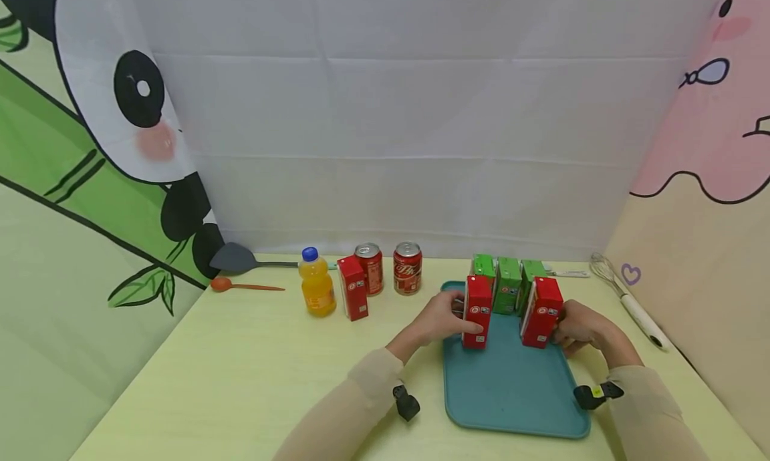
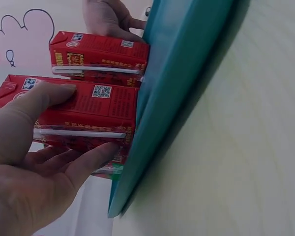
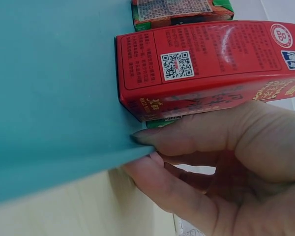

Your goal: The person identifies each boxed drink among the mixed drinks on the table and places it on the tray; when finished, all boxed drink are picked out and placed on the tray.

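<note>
My left hand [image 1: 440, 318] grips a red drink carton [image 1: 478, 302] that stands upright on the teal tray [image 1: 511, 391], thumb on one face and fingers on the other in the left wrist view. A second red drink carton [image 1: 543, 312] stands near the tray's right side. Beside it, my right hand [image 1: 582, 327] pinches the tray's rim [image 3: 98, 167] between thumb and finger, as the right wrist view shows. Several green cartons [image 1: 508, 285] stand in a row behind the red ones at the tray's far end, partly hidden.
Left of the tray stand two red cans [image 1: 408, 268], another red carton [image 1: 353, 288] and an orange juice bottle [image 1: 317, 284]. A dark spatula [image 1: 236, 258] and an orange spoon [image 1: 221, 284] lie farther left. At the right lies a whisk [image 1: 640, 315]. A white cloth [image 1: 409, 113] hangs behind.
</note>
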A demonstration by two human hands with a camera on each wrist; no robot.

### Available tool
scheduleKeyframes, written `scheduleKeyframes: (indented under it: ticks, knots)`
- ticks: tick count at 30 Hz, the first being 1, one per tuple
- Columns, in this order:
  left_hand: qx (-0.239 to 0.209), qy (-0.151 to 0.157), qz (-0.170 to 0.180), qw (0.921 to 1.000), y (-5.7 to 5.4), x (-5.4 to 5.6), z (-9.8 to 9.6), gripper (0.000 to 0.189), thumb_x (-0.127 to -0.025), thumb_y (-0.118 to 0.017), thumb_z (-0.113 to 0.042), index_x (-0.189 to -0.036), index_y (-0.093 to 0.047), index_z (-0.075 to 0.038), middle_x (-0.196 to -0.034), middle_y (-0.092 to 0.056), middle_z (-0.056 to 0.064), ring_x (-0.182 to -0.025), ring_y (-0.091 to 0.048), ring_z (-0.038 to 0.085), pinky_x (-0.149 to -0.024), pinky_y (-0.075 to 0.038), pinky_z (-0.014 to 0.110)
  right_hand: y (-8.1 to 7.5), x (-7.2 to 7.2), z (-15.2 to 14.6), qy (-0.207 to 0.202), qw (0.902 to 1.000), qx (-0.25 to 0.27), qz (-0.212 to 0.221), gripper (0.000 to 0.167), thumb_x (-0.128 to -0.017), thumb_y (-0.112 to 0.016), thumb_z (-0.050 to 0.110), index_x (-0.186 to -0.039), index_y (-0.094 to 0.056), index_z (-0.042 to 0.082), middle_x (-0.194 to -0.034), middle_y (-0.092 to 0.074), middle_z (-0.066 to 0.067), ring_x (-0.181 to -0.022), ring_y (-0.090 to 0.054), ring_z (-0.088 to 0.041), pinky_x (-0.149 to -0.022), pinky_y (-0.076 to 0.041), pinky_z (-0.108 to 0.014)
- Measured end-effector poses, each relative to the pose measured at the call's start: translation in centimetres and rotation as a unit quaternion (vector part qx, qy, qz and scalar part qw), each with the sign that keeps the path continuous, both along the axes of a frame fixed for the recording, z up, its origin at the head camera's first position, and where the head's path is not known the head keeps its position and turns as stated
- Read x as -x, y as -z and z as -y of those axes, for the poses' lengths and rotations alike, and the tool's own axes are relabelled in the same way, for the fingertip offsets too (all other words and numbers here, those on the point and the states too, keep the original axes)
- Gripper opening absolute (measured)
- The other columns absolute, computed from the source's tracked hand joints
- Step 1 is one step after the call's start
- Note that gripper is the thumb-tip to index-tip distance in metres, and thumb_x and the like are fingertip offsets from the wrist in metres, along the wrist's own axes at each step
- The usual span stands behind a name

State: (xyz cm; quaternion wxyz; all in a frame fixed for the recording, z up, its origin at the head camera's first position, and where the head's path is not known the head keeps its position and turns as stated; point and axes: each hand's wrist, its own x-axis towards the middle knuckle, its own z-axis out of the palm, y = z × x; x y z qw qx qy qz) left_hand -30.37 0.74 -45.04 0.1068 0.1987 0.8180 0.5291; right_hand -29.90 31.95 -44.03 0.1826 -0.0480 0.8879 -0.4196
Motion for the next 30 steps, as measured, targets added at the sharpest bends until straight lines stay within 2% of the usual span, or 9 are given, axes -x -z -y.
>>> scheduleKeyframes:
  ticks: [4, 9, 14, 18, 21, 24, 30]
  knots:
    - [0.020, 0.003, 0.000, 0.9998, 0.3, 0.1, -0.5, 0.053, -0.082, -0.084, -0.020, -0.126, -0.057, -0.008, -0.114, -0.066, -0.001, -0.105, -0.062, 0.016, -0.087, -0.056, 0.034, -0.1, 0.0, 0.0, 0.002, 1.0000, 0.001, 0.000, 0.014, -0.079, -0.061, -0.009, -0.092, -0.059, -0.007, -0.072, -0.051, -0.009, -0.067, -0.053, -0.022, -0.060, -0.060, -0.042]
    - [0.019, 0.013, -0.002, 0.9997, 0.3, 0.3, -1.3, 0.052, -0.082, -0.084, -0.020, -0.124, -0.057, -0.009, -0.112, -0.065, -0.002, -0.104, -0.061, 0.013, -0.086, -0.056, 0.031, -0.2, 0.0, -0.1, -0.001, 1.0000, 0.000, -0.001, 0.016, -0.079, -0.060, -0.009, -0.096, -0.059, -0.008, -0.074, -0.052, -0.009, -0.067, -0.054, -0.023, -0.061, -0.060, -0.043]
    - [0.020, 0.024, -0.015, 0.9994, 0.5, 0.4, -2.5, 0.053, -0.082, -0.085, -0.021, -0.125, -0.056, -0.009, -0.110, -0.064, -0.004, -0.101, -0.061, 0.009, -0.084, -0.055, 0.027, 0.0, -0.2, -0.2, -0.001, 1.0000, 0.005, 0.001, 0.008, -0.080, -0.060, -0.009, -0.086, -0.057, -0.004, -0.067, -0.048, -0.007, -0.064, -0.051, -0.021, -0.060, -0.060, -0.042]
    - [0.046, 0.018, -0.029, 0.9984, 0.7, 0.3, -3.0, 0.057, -0.081, -0.085, -0.025, -0.129, -0.056, -0.010, -0.112, -0.065, -0.005, -0.103, -0.060, 0.008, -0.085, -0.054, 0.026, 0.2, -0.3, -0.1, 0.000, 1.0000, 0.009, 0.004, 0.008, -0.082, -0.061, -0.009, -0.089, -0.057, -0.006, -0.070, -0.050, -0.007, -0.066, -0.053, -0.021, -0.061, -0.060, -0.042]
    - [0.073, 0.007, -0.032, 0.9968, 0.4, -0.1, -2.9, 0.063, -0.080, -0.086, -0.027, -0.133, -0.056, -0.010, -0.116, -0.065, -0.004, -0.106, -0.060, 0.010, -0.086, -0.055, 0.028, 0.2, -0.2, 0.1, 0.001, 0.9999, 0.008, 0.006, 0.011, -0.082, -0.062, -0.008, -0.093, -0.057, -0.007, -0.073, -0.052, -0.008, -0.068, -0.056, -0.022, -0.061, -0.061, -0.043]
    - [0.090, 0.008, -0.034, 0.9953, -0.1, -0.4, -2.7, 0.065, -0.081, -0.085, -0.022, -0.136, -0.054, -0.009, -0.120, -0.065, -0.001, -0.109, -0.060, 0.013, -0.090, -0.054, 0.032, 0.2, -0.2, 0.2, -0.002, 1.0000, 0.006, 0.005, 0.012, -0.082, -0.062, -0.008, -0.093, -0.057, -0.007, -0.072, -0.051, -0.008, -0.068, -0.055, -0.022, -0.062, -0.061, -0.043]
    - [0.092, 0.012, -0.040, 0.9949, -0.2, -0.2, -3.0, 0.062, -0.083, -0.083, -0.014, -0.137, -0.053, -0.009, -0.121, -0.065, 0.000, -0.110, -0.059, 0.012, -0.095, -0.052, 0.033, -0.1, -0.1, 0.0, 0.000, 1.0000, 0.007, -0.001, 0.013, -0.081, -0.062, -0.008, -0.094, -0.058, -0.009, -0.073, -0.052, -0.009, -0.067, -0.055, -0.022, -0.060, -0.061, -0.042]
